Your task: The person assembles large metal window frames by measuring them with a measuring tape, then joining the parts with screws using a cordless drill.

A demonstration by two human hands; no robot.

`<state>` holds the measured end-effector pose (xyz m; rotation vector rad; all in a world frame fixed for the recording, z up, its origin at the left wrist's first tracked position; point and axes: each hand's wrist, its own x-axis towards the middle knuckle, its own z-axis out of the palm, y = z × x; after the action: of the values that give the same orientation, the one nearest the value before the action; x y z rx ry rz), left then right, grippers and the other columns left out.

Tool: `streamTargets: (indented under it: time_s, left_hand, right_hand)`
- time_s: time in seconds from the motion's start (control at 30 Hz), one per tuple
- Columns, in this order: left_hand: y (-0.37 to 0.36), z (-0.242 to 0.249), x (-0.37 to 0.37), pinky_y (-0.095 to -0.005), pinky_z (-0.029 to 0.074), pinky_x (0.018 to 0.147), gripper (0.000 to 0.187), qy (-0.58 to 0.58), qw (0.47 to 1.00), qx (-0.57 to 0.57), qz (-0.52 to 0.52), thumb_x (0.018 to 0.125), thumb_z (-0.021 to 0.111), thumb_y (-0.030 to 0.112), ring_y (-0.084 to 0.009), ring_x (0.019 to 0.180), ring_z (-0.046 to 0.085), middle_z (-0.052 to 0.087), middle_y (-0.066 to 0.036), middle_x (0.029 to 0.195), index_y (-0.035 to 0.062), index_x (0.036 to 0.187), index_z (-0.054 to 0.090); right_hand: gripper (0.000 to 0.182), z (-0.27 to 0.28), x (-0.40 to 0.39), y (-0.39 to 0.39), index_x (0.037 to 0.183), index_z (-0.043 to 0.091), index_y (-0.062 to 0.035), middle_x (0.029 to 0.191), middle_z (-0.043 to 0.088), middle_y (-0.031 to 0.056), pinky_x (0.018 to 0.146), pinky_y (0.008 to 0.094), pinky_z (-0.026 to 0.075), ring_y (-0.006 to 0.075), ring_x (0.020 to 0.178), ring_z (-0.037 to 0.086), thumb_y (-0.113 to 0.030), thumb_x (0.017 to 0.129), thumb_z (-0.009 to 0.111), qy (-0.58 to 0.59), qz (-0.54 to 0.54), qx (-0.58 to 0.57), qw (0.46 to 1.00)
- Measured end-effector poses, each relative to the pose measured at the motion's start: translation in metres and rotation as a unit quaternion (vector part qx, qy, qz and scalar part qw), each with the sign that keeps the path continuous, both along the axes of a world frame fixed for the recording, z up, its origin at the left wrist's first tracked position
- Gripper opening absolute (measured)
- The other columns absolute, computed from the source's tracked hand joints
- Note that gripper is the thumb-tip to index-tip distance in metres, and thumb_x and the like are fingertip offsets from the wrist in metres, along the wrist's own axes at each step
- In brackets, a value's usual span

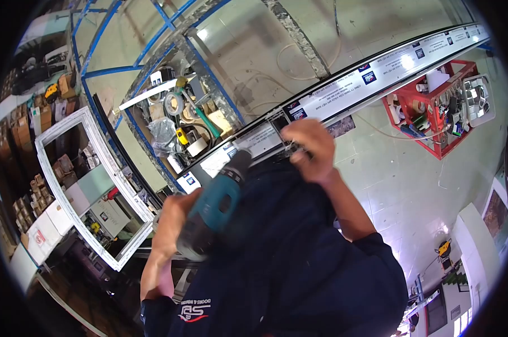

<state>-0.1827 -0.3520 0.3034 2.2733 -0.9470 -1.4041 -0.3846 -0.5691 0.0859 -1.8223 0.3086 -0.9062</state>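
Note:
My left hand (172,224) is closed around a teal and black cordless drill (213,203), which is blurred and points up toward the profile. A long aluminium profile (338,98), covered in printed white film, lies across in front of my body. Over its near edge my right hand (313,149) has its fingers curled together. Next to those fingertips, at a cut-out in the profile, small metal pieces (287,147) show. Whatever my right fingers pinch is too small and hidden to name.
A tray of tools and tape (197,109) sits beyond the profile, in a blue-edged metal frame (110,70). At left stands a white window frame (88,224). A red crate (433,112) with supplies is on the floor at right, beside a thin hose (377,124).

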Motion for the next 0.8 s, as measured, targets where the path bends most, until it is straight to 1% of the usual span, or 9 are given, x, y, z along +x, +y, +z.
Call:
streamTargets:
  time_s: [0.1, 0.17, 0.23, 0.3, 0.33, 0.4, 0.5, 0.67, 0.8]
  left_hand:
    - [0.049, -0.017, 0.025, -0.0327, 0.054, 0.075, 0.039, -0.050, 0.991, -0.026, 0.122, 0.079, 0.079, 0.012, -0.0104, 0.077, 0.066, 0.076, -0.011, 0.084, -0.0029, 0.115, 0.072]
    - [0.081, -0.039, 0.053, -0.0312, 0.054, 0.076, 0.036, -0.074, 0.988, -0.022, 0.136, 0.082, 0.076, 0.010, -0.0061, 0.081, 0.058, 0.075, -0.008, 0.084, -0.0036, 0.114, 0.072]
    - [0.104, -0.070, 0.081, -0.0325, 0.055, 0.074, 0.032, -0.196, 0.973, -0.078, 0.091, 0.085, 0.074, 0.009, -0.0077, 0.079, 0.057, 0.073, -0.008, 0.079, -0.0039, 0.114, 0.071]
    - [0.126, -0.109, 0.111, -0.0362, 0.057, 0.076, 0.036, -0.243, 0.955, -0.121, 0.116, 0.087, 0.076, 0.015, -0.0145, 0.078, 0.070, 0.076, -0.016, 0.083, -0.0016, 0.119, 0.073]
    - [0.130, -0.128, 0.126, -0.0386, 0.058, 0.078, 0.039, -0.268, 0.952, -0.070, 0.131, 0.087, 0.076, 0.017, -0.0212, 0.083, 0.073, 0.077, -0.019, 0.088, 0.0002, 0.122, 0.072]
    - [0.140, -0.163, 0.153, -0.0433, 0.059, 0.083, 0.044, -0.316, 0.935, 0.039, 0.159, 0.088, 0.077, 0.022, -0.0346, 0.091, 0.080, 0.078, -0.025, 0.097, 0.0039, 0.128, 0.072]
    - [0.168, -0.237, 0.187, -0.0491, 0.059, 0.087, 0.050, -0.379, 0.909, 0.004, 0.174, 0.088, 0.077, 0.026, -0.0468, 0.103, 0.074, 0.077, -0.027, 0.108, 0.0095, 0.135, 0.070]
    - [0.183, -0.319, 0.223, -0.0498, 0.055, 0.102, 0.073, -0.348, 0.913, 0.052, 0.209, 0.078, 0.084, 0.011, -0.0432, 0.119, 0.071, 0.074, -0.024, 0.128, 0.0112, 0.147, 0.060]
    - [0.186, -0.364, 0.234, -0.0495, 0.054, 0.105, 0.076, -0.348, 0.917, -0.007, 0.197, 0.077, 0.085, 0.007, -0.0434, 0.121, 0.069, 0.072, -0.022, 0.131, 0.0114, 0.147, 0.059]
  right_hand:
    - [0.077, -0.027, -0.033, -0.017, 0.138, 0.067, -0.0047, 0.133, 0.070, 0.0147, 0.111, 0.0512, 0.046, 0.0387, 0.130, 0.060, -0.064, 0.089, 0.075, 0.174, -0.011, -0.058, 0.983]
    - [0.087, -0.036, -0.045, -0.014, 0.147, 0.061, -0.0061, 0.143, 0.065, 0.0143, 0.116, 0.0520, 0.042, 0.0387, 0.139, 0.053, -0.067, 0.086, 0.076, 0.245, 0.001, -0.111, 0.963]
    - [0.095, -0.041, -0.048, -0.008, 0.154, 0.053, -0.0069, 0.153, 0.058, 0.0126, 0.124, 0.0515, 0.034, 0.0394, 0.149, 0.044, -0.061, 0.081, 0.081, 0.293, 0.050, -0.153, 0.942]
    - [0.093, -0.041, -0.041, -0.001, 0.154, 0.054, -0.0075, 0.154, 0.057, 0.0117, 0.125, 0.0517, 0.033, 0.0390, 0.150, 0.043, -0.054, 0.079, 0.085, 0.323, 0.071, -0.170, 0.928]
    - [0.095, -0.040, -0.037, -0.001, 0.156, 0.052, -0.0095, 0.160, 0.052, 0.0101, 0.126, 0.0523, 0.032, 0.0385, 0.152, 0.040, -0.041, 0.074, 0.091, 0.335, 0.092, -0.159, 0.924]
    - [0.099, -0.042, -0.034, -0.003, 0.159, 0.048, -0.0121, 0.163, 0.047, 0.0088, 0.127, 0.0547, 0.030, 0.0373, 0.154, 0.037, -0.035, 0.074, 0.093, 0.353, 0.101, -0.181, 0.912]
    - [0.110, -0.040, -0.030, -0.008, 0.165, 0.038, -0.0164, 0.171, 0.035, 0.0074, 0.130, 0.0582, 0.024, 0.0355, 0.159, 0.029, -0.029, 0.072, 0.095, 0.406, 0.124, -0.207, 0.881]
    - [0.123, -0.039, -0.019, -0.019, 0.170, 0.027, -0.0212, 0.178, 0.024, 0.0056, 0.134, 0.0592, 0.014, 0.0338, 0.166, 0.016, -0.027, 0.069, 0.097, 0.472, 0.139, -0.264, 0.830]
    - [0.130, -0.034, -0.008, -0.034, 0.172, 0.023, -0.0225, 0.180, 0.021, 0.0026, 0.135, 0.0594, 0.010, 0.0305, 0.167, 0.011, -0.031, 0.066, 0.098, 0.497, 0.177, -0.302, 0.794]
